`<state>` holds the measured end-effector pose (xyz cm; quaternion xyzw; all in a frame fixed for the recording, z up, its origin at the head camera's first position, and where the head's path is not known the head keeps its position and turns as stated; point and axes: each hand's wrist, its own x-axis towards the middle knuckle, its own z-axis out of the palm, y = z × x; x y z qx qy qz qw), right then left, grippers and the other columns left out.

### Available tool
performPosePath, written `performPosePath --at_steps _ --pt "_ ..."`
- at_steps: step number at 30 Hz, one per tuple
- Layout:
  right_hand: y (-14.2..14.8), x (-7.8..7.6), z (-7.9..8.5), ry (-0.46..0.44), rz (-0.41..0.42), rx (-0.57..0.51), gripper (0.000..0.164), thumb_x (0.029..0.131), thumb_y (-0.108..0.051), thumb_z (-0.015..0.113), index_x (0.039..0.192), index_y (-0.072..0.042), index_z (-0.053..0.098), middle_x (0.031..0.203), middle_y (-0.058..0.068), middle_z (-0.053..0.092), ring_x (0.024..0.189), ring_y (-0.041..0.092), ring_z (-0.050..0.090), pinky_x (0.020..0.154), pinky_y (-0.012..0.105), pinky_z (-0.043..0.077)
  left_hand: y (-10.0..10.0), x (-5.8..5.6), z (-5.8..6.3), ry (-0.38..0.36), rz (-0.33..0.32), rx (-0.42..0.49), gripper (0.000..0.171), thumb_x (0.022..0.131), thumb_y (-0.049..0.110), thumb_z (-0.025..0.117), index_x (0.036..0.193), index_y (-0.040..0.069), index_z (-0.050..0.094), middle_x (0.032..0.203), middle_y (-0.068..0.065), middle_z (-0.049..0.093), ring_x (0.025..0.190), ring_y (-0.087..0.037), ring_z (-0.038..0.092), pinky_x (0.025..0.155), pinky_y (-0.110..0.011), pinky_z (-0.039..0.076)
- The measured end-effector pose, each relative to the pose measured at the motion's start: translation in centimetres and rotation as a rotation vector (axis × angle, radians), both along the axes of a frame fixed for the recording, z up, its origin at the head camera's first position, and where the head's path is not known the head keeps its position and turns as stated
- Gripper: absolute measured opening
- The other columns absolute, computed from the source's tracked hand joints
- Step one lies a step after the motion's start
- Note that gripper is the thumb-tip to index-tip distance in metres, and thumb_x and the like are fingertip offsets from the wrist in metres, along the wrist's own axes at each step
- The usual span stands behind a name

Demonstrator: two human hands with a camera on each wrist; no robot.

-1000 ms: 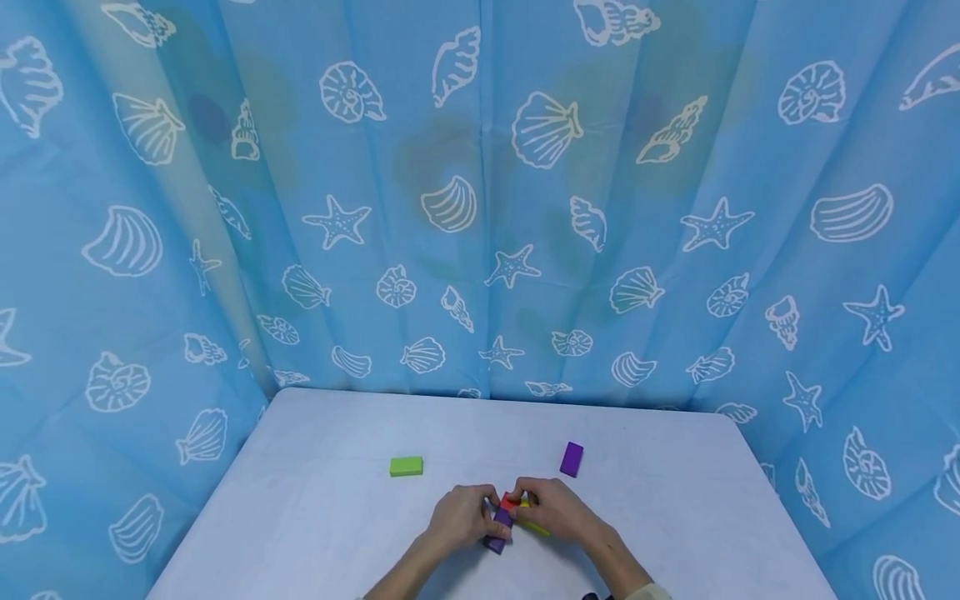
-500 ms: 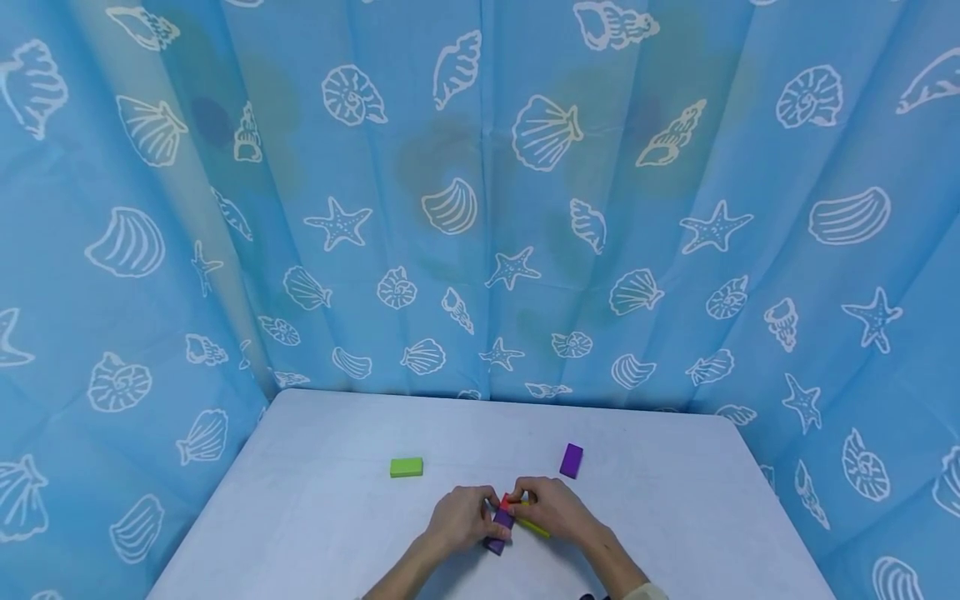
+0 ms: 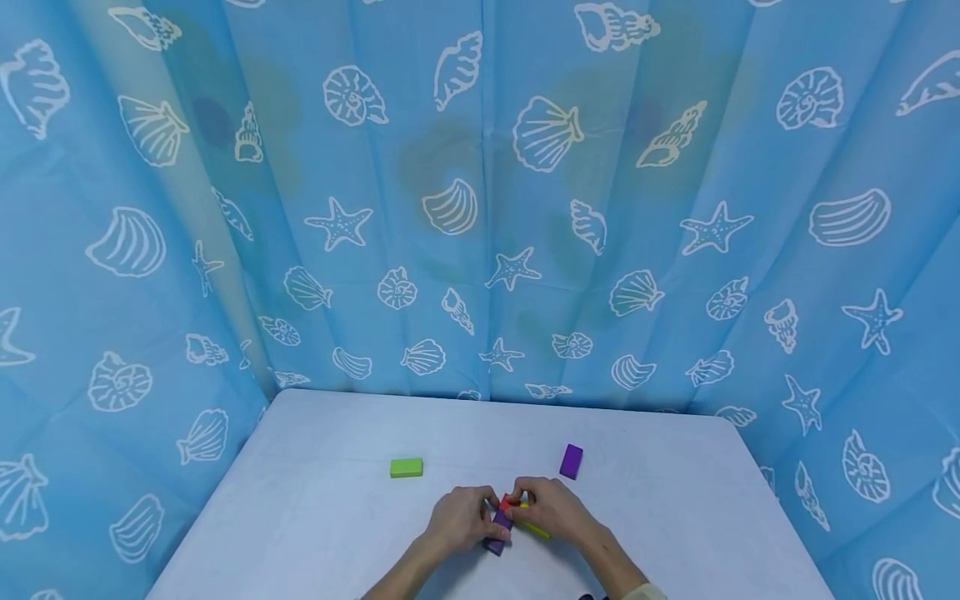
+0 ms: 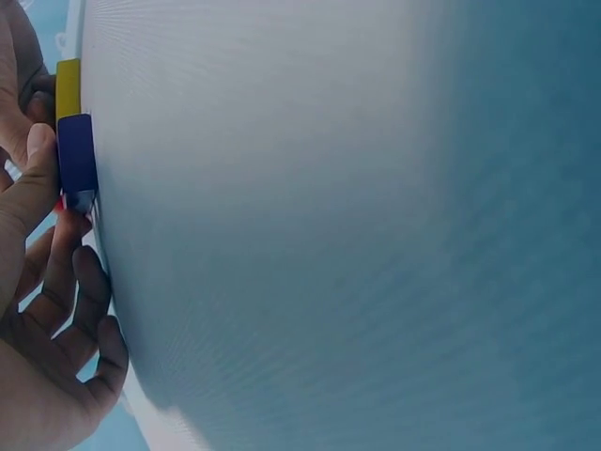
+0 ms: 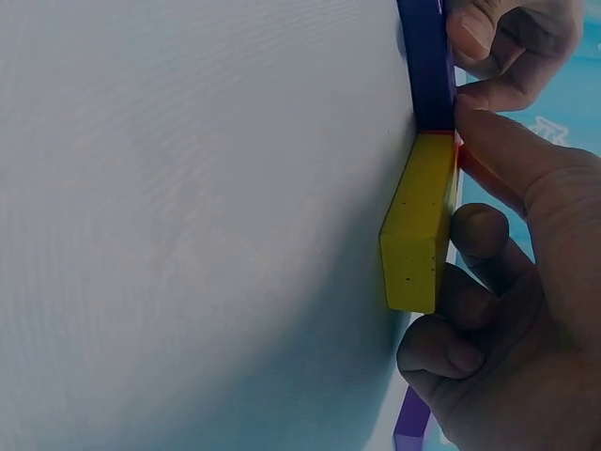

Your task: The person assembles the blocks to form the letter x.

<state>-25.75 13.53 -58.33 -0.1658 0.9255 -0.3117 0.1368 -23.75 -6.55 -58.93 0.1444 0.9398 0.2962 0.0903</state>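
Near the front of the table, my left hand [image 3: 459,512] pinches a dark purple block [image 3: 494,546], thumb on its near side. In the left wrist view the left thumb [image 4: 36,164] lies against that purple block [image 4: 77,155], and the other fingers are loosely bent. My right hand [image 3: 553,506] holds a red block [image 3: 505,502] at the purple block's far end, with thumb and index finger. A yellow block [image 3: 537,529] lies under the right hand; in the right wrist view this yellow block [image 5: 421,225] meets the purple block's end. Fingers partly hide the red block.
A light green block [image 3: 407,467] lies on the white table [image 3: 315,500] to the left. Another purple block [image 3: 572,461] lies beyond my right hand. Blue curtains [image 3: 480,250] with shell prints stand behind and beside the table.
Both hands stay almost in place on the blocks. The right thumb shifts very slightly; the blocks show no clear movement.
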Motion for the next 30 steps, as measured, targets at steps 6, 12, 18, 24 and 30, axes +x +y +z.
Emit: performPosePath --at_steps 6,12,18,24,30 --pt "-0.01 0.07 0.0 -0.001 0.011 -0.006 0.013 0.09 -0.038 0.076 0.092 -0.028 0.069 0.075 -0.009 0.058 0.067 0.011 0.051 0.058 0.025 0.038 -0.01 -0.07 -0.21 -0.001 0.008 -0.008 0.04 0.074 0.052 0.084 0.098 0.023 0.071 0.062 0.011 0.054 0.055 -0.008 0.048 0.055 -0.024 0.033" --pt "-0.04 0.04 0.05 -0.002 0.011 -0.001 0.013 0.089 -0.038 0.076 0.093 -0.027 0.07 0.075 -0.009 0.059 0.067 0.011 0.051 0.058 0.025 0.039 -0.16 -0.14 -0.25 -0.012 0.002 0.02 0.041 0.076 0.053 0.083 0.102 0.023 0.072 0.062 0.011 0.054 0.055 -0.007 0.048 0.054 -0.023 0.034" --pt "-0.08 0.01 0.08 -0.006 0.003 0.004 0.013 0.09 -0.038 0.076 0.094 -0.028 0.07 0.075 -0.009 0.059 0.068 0.011 0.052 0.058 0.025 0.039 -0.34 -0.07 -0.15 -0.019 -0.001 0.042 0.039 0.078 0.05 0.082 0.103 0.022 0.073 0.064 0.011 0.056 0.056 -0.007 0.05 0.056 -0.024 0.036" --pt "-0.1 0.06 0.15 -0.019 -0.001 -0.004 0.013 0.09 -0.037 0.076 0.093 -0.027 0.069 0.075 -0.008 0.058 0.068 0.011 0.052 0.058 0.025 0.038 -0.5 -0.02 -0.14 -0.005 0.011 0.038 0.041 0.078 0.05 0.082 0.106 0.021 0.073 0.064 0.011 0.056 0.057 -0.007 0.05 0.057 -0.025 0.037" --pt "-0.07 0.07 0.26 -0.019 0.007 -0.007 0.013 0.09 -0.037 0.076 0.093 -0.026 0.069 0.075 -0.008 0.059 0.068 0.011 0.052 0.059 0.025 0.039 -0.79 -0.18 0.01 -0.007 0.004 0.067 0.042 0.078 0.049 0.083 0.108 0.02 0.073 0.065 0.012 0.056 0.057 -0.007 0.05 0.056 -0.024 0.037"
